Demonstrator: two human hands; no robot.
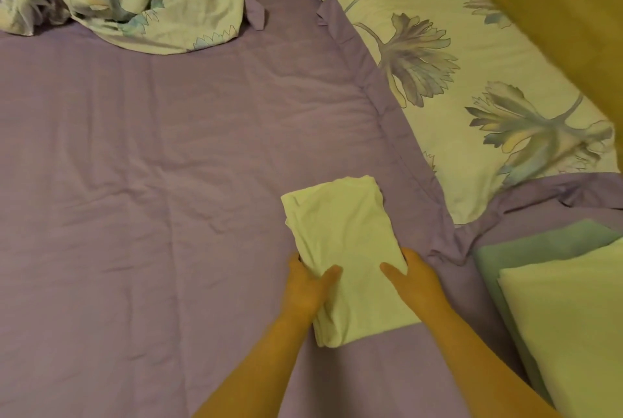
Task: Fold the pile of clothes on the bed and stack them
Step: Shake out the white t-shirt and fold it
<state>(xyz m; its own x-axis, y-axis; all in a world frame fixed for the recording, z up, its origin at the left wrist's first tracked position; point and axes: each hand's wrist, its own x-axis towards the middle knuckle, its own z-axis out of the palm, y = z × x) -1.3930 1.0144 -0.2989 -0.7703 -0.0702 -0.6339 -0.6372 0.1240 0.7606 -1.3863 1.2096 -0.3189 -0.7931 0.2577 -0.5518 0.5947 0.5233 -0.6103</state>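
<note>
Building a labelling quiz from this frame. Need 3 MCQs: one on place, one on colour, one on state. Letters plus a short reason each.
1. Where does the stack of folded items lie relative to the pale folded garment?
A. to its right, near the frame's lower right
B. on top of the floral pillow
C. far left of the bed

2. What colour is the bed cover under the garment?
A. red
B. purple
C. black

3. How is the garment held?
A. left hand alone, lifted high
B. lying untouched
C. both hands grip its sides, thumbs on top

Answers:
1 A: the stack sits at the right edge, below the floral pillow.
2 B: the cover shows purple all around the garment.
3 C: the left hand and right hand each clasp a side edge.
</note>
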